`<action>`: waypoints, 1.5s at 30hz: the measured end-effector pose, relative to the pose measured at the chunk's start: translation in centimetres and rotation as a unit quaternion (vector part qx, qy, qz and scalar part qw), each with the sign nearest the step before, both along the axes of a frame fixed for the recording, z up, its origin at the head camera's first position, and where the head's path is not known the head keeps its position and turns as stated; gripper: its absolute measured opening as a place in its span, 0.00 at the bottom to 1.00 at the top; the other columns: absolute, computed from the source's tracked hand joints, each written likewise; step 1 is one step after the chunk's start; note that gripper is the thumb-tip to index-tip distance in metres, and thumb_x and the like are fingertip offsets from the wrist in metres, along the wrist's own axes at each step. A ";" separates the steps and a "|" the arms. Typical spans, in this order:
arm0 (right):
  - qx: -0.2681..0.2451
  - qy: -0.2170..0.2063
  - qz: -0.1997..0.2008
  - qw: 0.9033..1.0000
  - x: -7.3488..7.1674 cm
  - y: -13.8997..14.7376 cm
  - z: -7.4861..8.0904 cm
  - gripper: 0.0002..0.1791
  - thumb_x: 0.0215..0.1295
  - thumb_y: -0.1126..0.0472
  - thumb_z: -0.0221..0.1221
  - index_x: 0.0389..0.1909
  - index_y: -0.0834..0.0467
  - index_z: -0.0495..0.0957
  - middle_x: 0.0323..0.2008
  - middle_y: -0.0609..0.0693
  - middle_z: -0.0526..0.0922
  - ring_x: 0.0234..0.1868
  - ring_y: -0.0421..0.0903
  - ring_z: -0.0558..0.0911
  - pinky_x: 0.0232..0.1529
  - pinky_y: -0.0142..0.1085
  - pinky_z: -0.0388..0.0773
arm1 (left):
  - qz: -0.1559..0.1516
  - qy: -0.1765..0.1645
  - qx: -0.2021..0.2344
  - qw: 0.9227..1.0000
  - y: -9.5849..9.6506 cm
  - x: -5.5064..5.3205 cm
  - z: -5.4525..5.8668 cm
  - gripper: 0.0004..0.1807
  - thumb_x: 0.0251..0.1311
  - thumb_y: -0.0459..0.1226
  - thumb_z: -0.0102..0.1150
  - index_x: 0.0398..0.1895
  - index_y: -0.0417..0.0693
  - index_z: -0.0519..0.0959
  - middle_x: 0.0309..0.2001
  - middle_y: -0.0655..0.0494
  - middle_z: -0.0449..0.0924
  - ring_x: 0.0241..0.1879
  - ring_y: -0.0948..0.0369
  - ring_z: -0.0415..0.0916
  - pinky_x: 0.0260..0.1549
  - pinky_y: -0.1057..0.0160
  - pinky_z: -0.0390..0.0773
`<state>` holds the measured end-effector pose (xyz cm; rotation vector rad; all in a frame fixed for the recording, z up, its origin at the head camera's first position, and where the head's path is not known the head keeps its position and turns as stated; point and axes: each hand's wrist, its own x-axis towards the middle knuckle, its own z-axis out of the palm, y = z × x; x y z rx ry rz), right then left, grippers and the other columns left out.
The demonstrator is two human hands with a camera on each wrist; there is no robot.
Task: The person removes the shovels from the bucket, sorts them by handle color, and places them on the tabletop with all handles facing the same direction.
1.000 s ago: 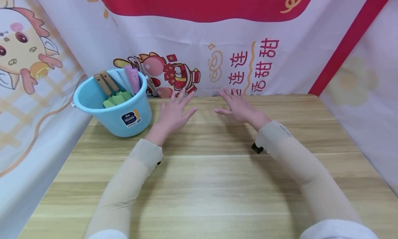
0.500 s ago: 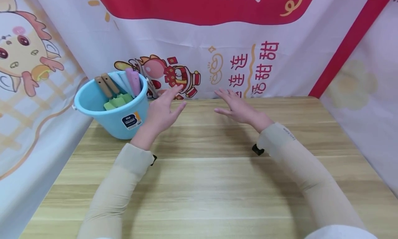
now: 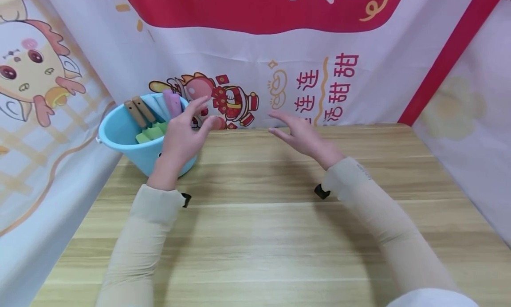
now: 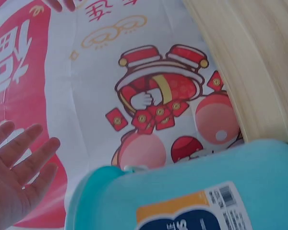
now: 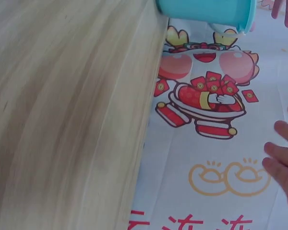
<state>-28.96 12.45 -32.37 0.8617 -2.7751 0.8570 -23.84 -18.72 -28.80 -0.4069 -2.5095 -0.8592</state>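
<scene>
A: How are the fingers set?

B: The person's left hand (image 3: 181, 134) pinches nothing: the left wrist view shows its fingers spread, and in the head view the thumb stands well apart. The right hand (image 3: 305, 136) is likewise bare, its thumb off from the fingers.

A: What is nearest to them?

B: A light-blue plastic bucket (image 3: 139, 156), just left of the left fingers and partly covered by that hand. No fingertip visibly touches it. Inside, purple handles (image 3: 172, 104) lie nearest those fingers; farther left lean two brown-handled tools with flat green heads (image 3: 149, 131).

A: And what has just changed?

B: The left hand has shifted toward the bucket, hiding most of its printed label (image 4: 197, 211) from the head view. The right hand has hardly moved. Judging by that, the left hand is better placed for the bucket, but nothing is lifted out and the work seems barely begun.

A: Farther out?

B: A pale wood-grain tabletop (image 3: 255, 236) lies below the fingers; a white, red-printed cloth (image 3: 243, 49) hangs beyond them.
</scene>
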 end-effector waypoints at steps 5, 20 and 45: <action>-0.047 0.038 -0.005 0.998 0.3 -0.8 -0.2 0.28 0.77 0.47 0.57 0.73 0.52 0.70 0.71 0.51 0.72 0.70 0.51 0.73 0.72 0.45 0.65 | 0.011 0.036 0.045 0.998 -1.2 0.2 0.5 0.29 0.72 0.49 0.61 0.72 0.55 0.72 0.58 0.47 0.84 0.60 0.49 0.79 0.60 0.43 0.77; -0.208 0.046 0.012 0.977 0.3 -5.0 -1.4 0.20 0.74 0.59 0.62 0.63 0.60 0.79 0.59 0.56 0.83 0.56 0.50 0.83 0.60 0.39 0.79 | 0.089 0.054 0.115 0.988 -6.3 1.1 2.8 0.22 0.73 0.47 0.59 0.65 0.50 0.78 0.55 0.49 0.85 0.52 0.60 0.81 0.43 0.72 0.73; -0.398 -0.115 0.013 0.910 0.7 -12.7 -2.4 0.17 0.75 0.57 0.61 0.57 0.62 0.83 0.44 0.53 0.86 0.46 0.50 0.84 0.47 0.35 0.82 | 0.267 -0.056 0.135 0.953 -14.4 0.8 2.2 0.29 0.72 0.60 0.49 0.70 0.60 0.75 0.68 0.58 0.75 0.66 0.59 0.73 0.64 0.63 0.72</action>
